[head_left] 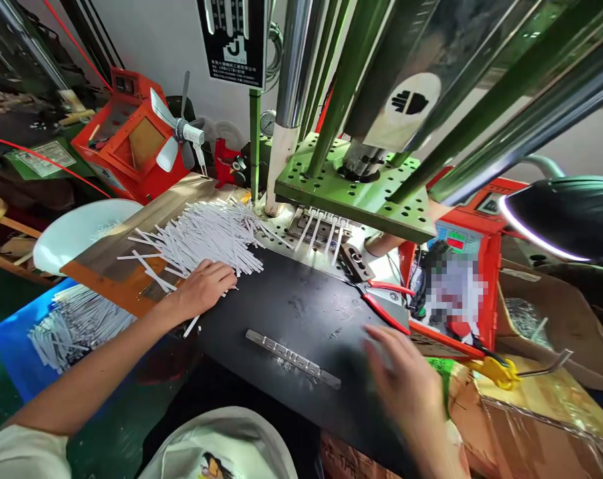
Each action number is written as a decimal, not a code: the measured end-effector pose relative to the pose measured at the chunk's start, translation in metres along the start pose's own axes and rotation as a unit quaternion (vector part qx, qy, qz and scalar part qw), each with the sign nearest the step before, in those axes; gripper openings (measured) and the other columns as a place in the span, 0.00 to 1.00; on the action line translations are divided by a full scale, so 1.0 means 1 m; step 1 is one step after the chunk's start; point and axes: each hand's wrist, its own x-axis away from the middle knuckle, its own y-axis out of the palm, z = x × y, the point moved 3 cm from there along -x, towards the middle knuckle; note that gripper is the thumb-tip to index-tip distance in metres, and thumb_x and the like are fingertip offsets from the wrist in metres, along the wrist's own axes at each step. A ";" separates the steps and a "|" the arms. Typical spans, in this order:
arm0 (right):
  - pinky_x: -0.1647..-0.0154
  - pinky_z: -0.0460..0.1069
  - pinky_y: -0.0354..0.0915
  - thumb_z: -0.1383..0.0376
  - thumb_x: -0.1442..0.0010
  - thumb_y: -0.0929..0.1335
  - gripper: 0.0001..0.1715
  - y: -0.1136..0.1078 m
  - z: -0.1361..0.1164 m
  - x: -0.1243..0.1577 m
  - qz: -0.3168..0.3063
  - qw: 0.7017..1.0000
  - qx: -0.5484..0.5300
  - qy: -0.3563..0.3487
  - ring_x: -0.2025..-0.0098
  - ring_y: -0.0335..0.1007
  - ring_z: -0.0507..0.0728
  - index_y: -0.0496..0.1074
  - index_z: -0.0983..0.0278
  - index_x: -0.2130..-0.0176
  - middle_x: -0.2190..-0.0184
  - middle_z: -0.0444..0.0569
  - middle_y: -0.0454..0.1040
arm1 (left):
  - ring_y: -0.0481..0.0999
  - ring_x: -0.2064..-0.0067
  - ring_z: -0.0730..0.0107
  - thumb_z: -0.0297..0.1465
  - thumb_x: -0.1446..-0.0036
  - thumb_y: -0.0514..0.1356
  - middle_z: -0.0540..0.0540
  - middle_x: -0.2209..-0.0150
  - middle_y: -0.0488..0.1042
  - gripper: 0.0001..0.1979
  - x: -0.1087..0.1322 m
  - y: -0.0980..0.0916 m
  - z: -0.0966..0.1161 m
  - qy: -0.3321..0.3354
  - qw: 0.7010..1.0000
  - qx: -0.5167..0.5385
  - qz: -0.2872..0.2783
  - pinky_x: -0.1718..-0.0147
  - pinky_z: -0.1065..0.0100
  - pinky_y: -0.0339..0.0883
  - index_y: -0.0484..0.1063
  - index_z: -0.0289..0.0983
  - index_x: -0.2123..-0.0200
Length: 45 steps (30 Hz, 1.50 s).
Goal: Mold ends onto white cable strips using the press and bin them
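Observation:
My left hand (207,287) rests at the near edge of a heap of thin white strips (211,233). Its fingers are curled together and pressed down, and their tips are hidden. A small white end shows just beside them; whether it is gripped is unclear. My right hand (405,386), smeared by motion, hovers over the right side of the black work surface (301,299). Between the hands lies a slotted metal bar (294,358) with small shavings around it. Several white strips (324,233) stick out of a metal mould (301,225) under the green press plate (351,193).
Red-handled pliers (385,306) lie right of the mould beside a metal block (357,263). A blue bin of strips (12,339) and a white basin (56,233) stand left. A lamp (570,213), red machine box (490,286) and yellow-handled tool (500,371) are right.

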 end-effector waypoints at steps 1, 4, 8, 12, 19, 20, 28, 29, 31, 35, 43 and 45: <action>0.59 0.50 0.71 0.61 0.30 0.62 0.12 0.027 -0.010 -0.025 -0.023 0.999 -0.005 -0.034 0.60 0.74 0.56 0.74 0.59 0.53 0.60 0.51 0.76 | 0.72 0.61 0.65 0.25 0.32 0.50 0.46 0.66 0.74 0.12 -0.001 -0.001 0.001 0.005 1.000 0.016 0.010 0.59 0.62 0.60 0.70 0.37 0.66; 0.54 0.51 0.68 0.66 0.32 0.65 0.11 0.110 -0.058 -0.099 -0.191 0.973 0.025 -0.130 0.56 0.73 0.58 0.75 0.63 0.52 0.58 0.53 0.75 | 0.74 0.62 0.68 0.26 0.32 0.50 0.47 0.66 0.74 0.10 -0.002 -0.009 0.002 0.017 0.995 0.075 0.067 0.58 0.63 0.63 0.69 0.37 0.65; 0.55 0.51 0.65 0.67 0.30 0.61 0.12 0.167 -0.112 -0.161 -0.248 0.953 0.103 -0.141 0.54 0.71 0.60 0.74 0.65 0.56 0.58 0.54 0.74 | 0.75 0.63 0.71 0.24 0.32 0.50 0.47 0.65 0.74 0.07 -0.003 -0.031 -0.003 0.005 0.970 0.142 0.199 0.63 0.68 0.68 0.68 0.37 0.58; 0.58 0.52 0.64 0.73 0.33 0.61 0.12 0.157 -0.113 -0.155 -0.258 0.950 0.123 -0.124 0.57 0.71 0.62 0.72 0.68 0.56 0.60 0.56 0.74 | 0.73 0.70 0.76 0.27 0.32 0.54 0.48 0.64 0.74 0.09 0.001 -0.052 -0.010 -0.115 0.895 0.317 0.293 0.69 0.71 0.69 0.72 0.39 0.54; 0.62 0.51 0.63 0.72 0.33 0.62 0.12 0.076 -0.032 -0.040 -0.192 0.977 0.097 -0.018 0.64 0.70 0.58 0.74 0.63 0.63 0.67 0.51 0.74 | 0.78 0.63 0.70 0.29 0.40 0.65 0.50 0.62 0.78 0.08 0.025 -0.030 0.012 -0.224 0.851 0.386 0.277 0.64 0.70 0.74 0.78 0.44 0.56; 0.63 0.50 0.64 0.70 0.32 0.62 0.12 0.067 -0.025 -0.020 -0.163 0.985 0.052 0.011 0.65 0.71 0.57 0.74 0.62 0.62 0.67 0.50 0.75 | 0.78 0.62 0.71 0.27 0.40 0.64 0.50 0.62 0.78 0.07 0.027 -0.024 0.022 -0.194 0.878 0.349 0.265 0.63 0.70 0.74 0.79 0.43 0.59; 0.58 0.47 0.73 0.70 0.34 0.66 0.07 0.062 -0.042 0.052 0.016 0.972 -0.203 0.118 0.60 0.78 0.53 0.74 0.60 0.59 0.62 0.46 0.81 | 0.78 0.60 0.69 0.24 0.36 0.61 0.48 0.62 0.79 0.05 0.004 0.023 0.111 0.046 0.942 0.320 0.091 0.57 0.64 0.69 0.72 0.37 0.57; 0.57 0.48 0.73 0.70 0.34 0.67 0.07 0.066 -0.045 0.051 0.022 0.972 -0.208 0.110 0.59 0.78 0.54 0.75 0.60 0.59 0.61 0.47 0.80 | 0.77 0.60 0.69 0.25 0.34 0.59 0.47 0.61 0.78 0.03 0.000 0.027 0.116 0.050 0.946 0.313 0.074 0.58 0.64 0.68 0.72 0.37 0.58; 0.57 0.50 0.73 0.70 0.34 0.67 0.07 0.071 -0.047 0.048 0.025 0.974 -0.205 0.090 0.59 0.77 0.55 0.75 0.61 0.59 0.62 0.48 0.80 | 0.77 0.61 0.68 0.27 0.33 0.57 0.47 0.62 0.78 0.03 -0.006 0.032 0.121 0.053 0.954 0.291 0.056 0.59 0.64 0.66 0.71 0.36 0.60; 0.58 0.50 0.72 0.72 0.35 0.66 0.08 0.075 -0.046 0.047 0.013 0.983 -0.176 0.053 0.60 0.76 0.55 0.73 0.62 0.58 0.62 0.50 0.79 | 0.77 0.63 0.68 0.26 0.32 0.56 0.48 0.64 0.79 0.04 -0.007 0.031 0.122 0.054 0.967 0.244 0.042 0.59 0.63 0.64 0.71 0.37 0.61; 0.63 0.51 0.70 0.73 0.33 0.63 0.08 0.073 -0.050 0.040 -0.023 0.992 -0.116 -0.040 0.64 0.72 0.57 0.70 0.64 0.60 0.64 0.53 0.76 | 0.76 0.62 0.69 0.23 0.33 0.53 0.47 0.66 0.77 0.08 -0.006 0.030 0.129 0.076 0.980 0.182 0.040 0.62 0.63 0.63 0.71 0.35 0.64; 0.63 0.49 0.70 0.73 0.33 0.61 0.11 0.067 -0.045 0.031 -0.093 0.986 -0.134 -0.037 0.63 0.73 0.56 0.71 0.64 0.60 0.63 0.52 0.76 | 0.76 0.61 0.70 0.24 0.33 0.53 0.49 0.64 0.77 0.08 -0.008 0.027 0.123 0.094 0.978 0.184 0.005 0.62 0.65 0.63 0.71 0.35 0.62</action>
